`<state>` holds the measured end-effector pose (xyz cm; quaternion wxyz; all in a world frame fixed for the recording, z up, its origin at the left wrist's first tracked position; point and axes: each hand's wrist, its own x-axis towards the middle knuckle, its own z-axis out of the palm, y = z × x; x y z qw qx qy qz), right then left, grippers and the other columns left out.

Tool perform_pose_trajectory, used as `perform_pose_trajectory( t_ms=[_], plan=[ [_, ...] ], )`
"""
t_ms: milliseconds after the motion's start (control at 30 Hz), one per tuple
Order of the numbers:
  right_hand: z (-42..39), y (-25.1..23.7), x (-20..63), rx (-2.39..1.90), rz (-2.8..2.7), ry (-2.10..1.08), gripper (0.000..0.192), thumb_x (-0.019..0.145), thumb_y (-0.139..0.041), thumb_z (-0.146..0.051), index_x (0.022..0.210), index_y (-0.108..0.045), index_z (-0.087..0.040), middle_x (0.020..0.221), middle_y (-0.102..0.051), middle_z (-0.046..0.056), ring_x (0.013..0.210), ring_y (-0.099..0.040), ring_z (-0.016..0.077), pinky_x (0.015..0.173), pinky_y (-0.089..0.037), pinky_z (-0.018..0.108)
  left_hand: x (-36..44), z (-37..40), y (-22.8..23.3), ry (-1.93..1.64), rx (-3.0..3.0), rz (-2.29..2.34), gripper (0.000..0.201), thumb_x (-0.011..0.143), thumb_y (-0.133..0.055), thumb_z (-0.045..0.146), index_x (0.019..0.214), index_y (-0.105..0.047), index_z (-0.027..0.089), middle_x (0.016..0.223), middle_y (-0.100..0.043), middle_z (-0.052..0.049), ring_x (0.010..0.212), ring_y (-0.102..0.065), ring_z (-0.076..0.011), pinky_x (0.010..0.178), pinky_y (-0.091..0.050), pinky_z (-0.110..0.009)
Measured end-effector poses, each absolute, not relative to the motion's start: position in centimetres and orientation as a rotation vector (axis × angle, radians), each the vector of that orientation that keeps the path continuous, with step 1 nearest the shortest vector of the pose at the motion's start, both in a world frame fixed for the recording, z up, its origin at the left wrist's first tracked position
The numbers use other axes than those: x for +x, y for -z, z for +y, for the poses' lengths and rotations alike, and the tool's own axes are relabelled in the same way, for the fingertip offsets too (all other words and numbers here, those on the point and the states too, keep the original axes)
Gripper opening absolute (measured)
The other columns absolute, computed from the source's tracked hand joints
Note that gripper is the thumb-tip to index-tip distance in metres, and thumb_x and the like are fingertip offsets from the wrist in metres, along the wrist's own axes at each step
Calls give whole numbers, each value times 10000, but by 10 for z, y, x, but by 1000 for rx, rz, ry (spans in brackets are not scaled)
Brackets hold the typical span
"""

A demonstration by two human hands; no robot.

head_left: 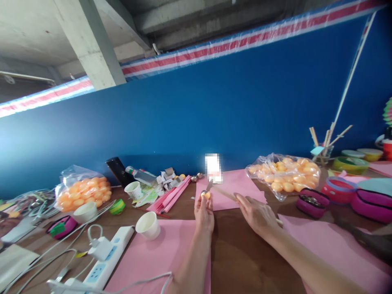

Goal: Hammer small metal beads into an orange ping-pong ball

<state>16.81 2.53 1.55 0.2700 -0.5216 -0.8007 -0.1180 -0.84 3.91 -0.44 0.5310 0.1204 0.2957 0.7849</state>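
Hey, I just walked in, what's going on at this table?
A person is working with both hands over the table. The left hand holds a small orange ball in its fingers, and the right hand grips a pale wooden stick. The stick's far end is close to the ball; whether they touch is hard to tell. Clear bags of orange balls lie on either side, and a white cup stands to the left.

From my end I see a blue partition [214, 102], striped strip [196, 53] topping it, glare [12, 143] far left, concrete pillar [92, 45] and ceiling [39, 32] behind, brown counter [245, 253] in front.
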Motion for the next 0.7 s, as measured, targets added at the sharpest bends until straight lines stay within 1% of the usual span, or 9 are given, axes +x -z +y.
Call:
perform_pose_trajectory(
  t_ms=[67, 167, 233, 367, 500, 600, 700],
  plan=[
    [25, -16, 168, -1406, -2145, 310, 300, 894, -307, -320, 1139, -469, -262, 811, -638, 15, 684, -593, 128, 489, -282, 225, -8, 39, 4, -1861, 298, 703, 81, 749, -574, 142, 827, -590, 133, 870, -660, -65, 861, -628, -159, 793, -491, -228],
    [26, -16, 168, -1422, -2168, 301, 299, 890, -315, -338, 1142, -467, -287, 787, -631, 1, 664, -587, 130, 479, -275, 228, -7, 38, 3, -1851, 318, 680, 75, 750, -569, 133, 818, -599, 122, 840, -664, -62, 857, -629, -169, 799, -492, -239],
    [28, -16, 170, -1452, -2144, 291, 299, 889, -314, -339, 1143, -466, -294, 800, -626, -1, 685, -582, 132, 500, -294, 227, -6, 38, 2, -1847, 305, 676, 68, 752, -564, 125, 807, -601, 113, 825, -665, -66, 849, -632, -175, 793, -497, -245],
    [41, -16, 184, -1582, -2011, 278, 321, 890, -294, -325, 1165, -453, -279, 898, -602, 28, 809, -556, 155, 622, -354, 236, -7, 37, 1, -1834, 240, 723, 44, 750, -563, 126, 782, -592, 123, 795, -668, -63, 816, -641, -176, 725, -519, -229],
    [58, -10, 204, -1792, -1925, 293, 342, 878, -304, -299, 1191, -439, -272, 1039, -546, 66, 909, -508, 201, 723, -358, 282, -7, 37, 0, -1803, 242, 730, 51, 739, -572, 127, 787, -590, 128, 767, -667, -62, 788, -646, -173, 684, -526, -221],
    [67, -4, 215, -1950, -1933, 233, 350, 869, -309, -293, 1197, -431, -289, 1098, -507, 74, 926, -492, 225, 722, -355, 308, -7, 37, 1, -1769, 240, 748, 64, 725, -588, 127, 788, -593, 122, 785, -666, -72, 791, -644, -169, 648, -524, -195],
    [71, -1, 220, -2076, -1959, 178, 353, 859, -310, -269, 1186, -440, -301, 1068, -507, 79, 919, -486, 237, 690, -353, 309, -6, 37, 1, -1739, 248, 760, 67, 726, -589, 141, 789, -597, 119, 793, -664, -77, 782, -643, -161, 625, -520, -182]
  ],
)
